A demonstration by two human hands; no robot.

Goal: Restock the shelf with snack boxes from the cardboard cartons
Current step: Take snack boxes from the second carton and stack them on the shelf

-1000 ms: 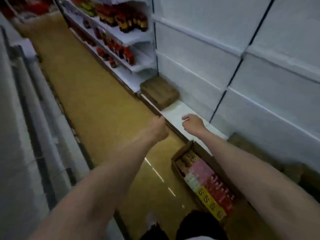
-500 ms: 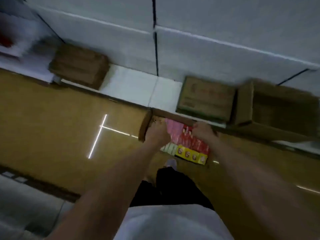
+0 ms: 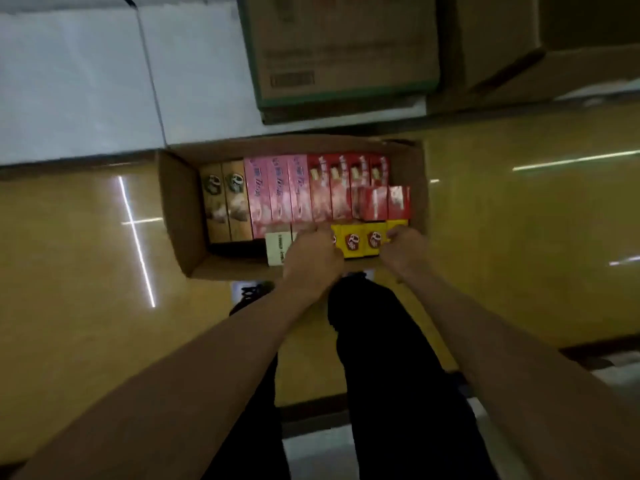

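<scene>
An open cardboard carton (image 3: 180, 216) lies on the floor just below the white bottom shelf (image 3: 79, 84). Inside stand brown snack boxes (image 3: 227, 199), pink boxes (image 3: 275, 192), red boxes (image 3: 343, 188) and a row of yellow boxes (image 3: 360, 239) at the near edge. My left hand (image 3: 310, 256) curls over the left end of the yellow row. At the row's right end sits my right hand (image 3: 403, 249), fingers closed against the boxes. Both hands press the yellow row between them.
A closed carton with green edging (image 3: 343, 53) sits on the bottom shelf, and an open brown carton (image 3: 540, 46) stands to its right. The glossy yellow floor (image 3: 76, 306) surrounds the carton. My black trouser legs (image 3: 388, 375) and a dark shoe (image 3: 249, 296) are below it.
The view swung from down the aisle to straight over the floor carton. Both hands dropped from the shelf edge into the carton and closed on the yellow row.
</scene>
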